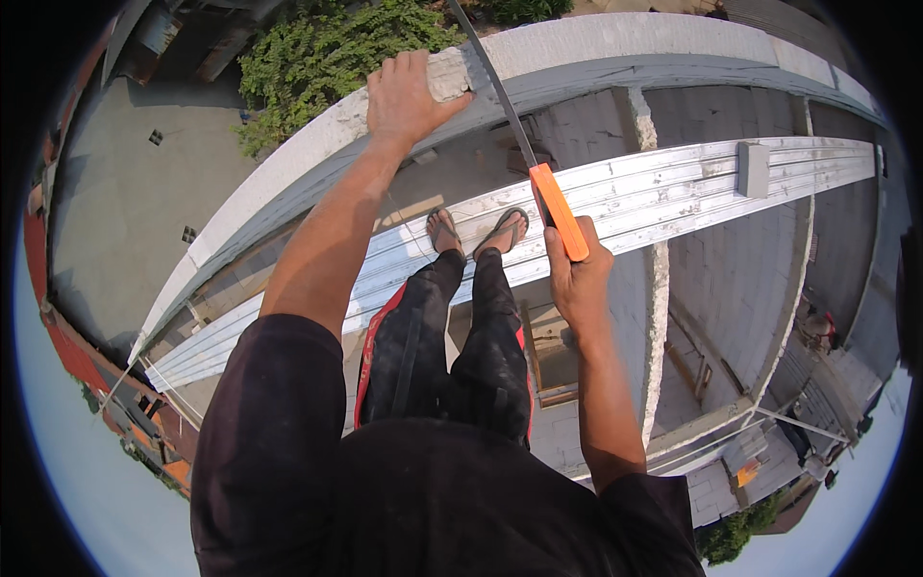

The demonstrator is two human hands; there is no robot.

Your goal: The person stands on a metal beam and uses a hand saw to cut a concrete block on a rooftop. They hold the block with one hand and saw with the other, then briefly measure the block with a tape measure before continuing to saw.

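My right hand point(583, 279) is wrapped around the orange handle of a hand saw point(561, 212). Its long narrow blade point(507, 101) points away from me and crosses the top of a pale block wall point(596, 43), beside a rough, broken edge. To the left of the blade, my left hand point(409, 101) lies flat on the wall top with its thumb spread toward the saw. Whether the blade's teeth are in the block cannot be made out. The saw's far tip runs out of the picture.
Underfoot is a ribbed metal plank point(635, 197) spanning above rooms with block partitions point(658, 327). A small grey block point(753, 170) rests on its right part. Beyond the wall are a leafy tree point(317, 72) and a concrete yard point(135, 212) far below. Deep drops flank the plank.
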